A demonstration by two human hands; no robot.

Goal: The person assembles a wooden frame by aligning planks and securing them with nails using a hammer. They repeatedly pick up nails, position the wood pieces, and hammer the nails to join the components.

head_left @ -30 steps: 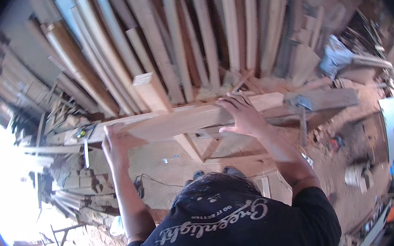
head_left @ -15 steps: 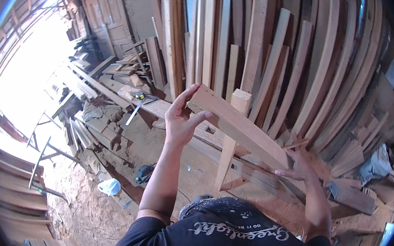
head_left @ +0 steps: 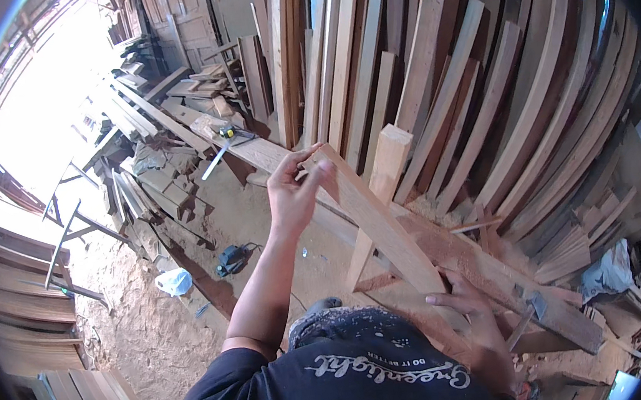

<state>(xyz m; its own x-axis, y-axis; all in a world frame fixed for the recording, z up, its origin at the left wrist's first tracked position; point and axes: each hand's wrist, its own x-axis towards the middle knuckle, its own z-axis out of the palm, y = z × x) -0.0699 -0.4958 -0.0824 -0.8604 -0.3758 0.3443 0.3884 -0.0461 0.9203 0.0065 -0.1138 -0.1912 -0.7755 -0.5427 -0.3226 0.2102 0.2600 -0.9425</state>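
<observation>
Over the narrow plank tabletop [head_left: 266,153], the left hand [head_left: 294,195] is grasping the upper end of a pale board [head_left: 380,221], its thumb pressing on the wood near the tip and its fingers curling behind. At the board's lower end, the right hand [head_left: 469,305] is touching the wood, its fingers spreading apart; whether it is gripping firmly, I am not managing to tell. Between the two hands, the board is slanting down from left to right and is passing in front of a squared post [head_left: 395,154], which is rising at a tilt beside it.

Toward the tabletop's right end, a hammer [head_left: 537,305] is lying with its handle pointing back toward the person. On the left stretch, a yellow and black tape measure [head_left: 227,132] is resting, and a pale strip [head_left: 216,162] is jutting out just beside it. Down on the dusty floor [head_left: 137,337], a dark teal power tool [head_left: 231,260] is sitting near a whitish plastic bag [head_left: 174,283]. Behind the tabletop, many long planks [head_left: 431,58] are standing close together, leaning back.
</observation>
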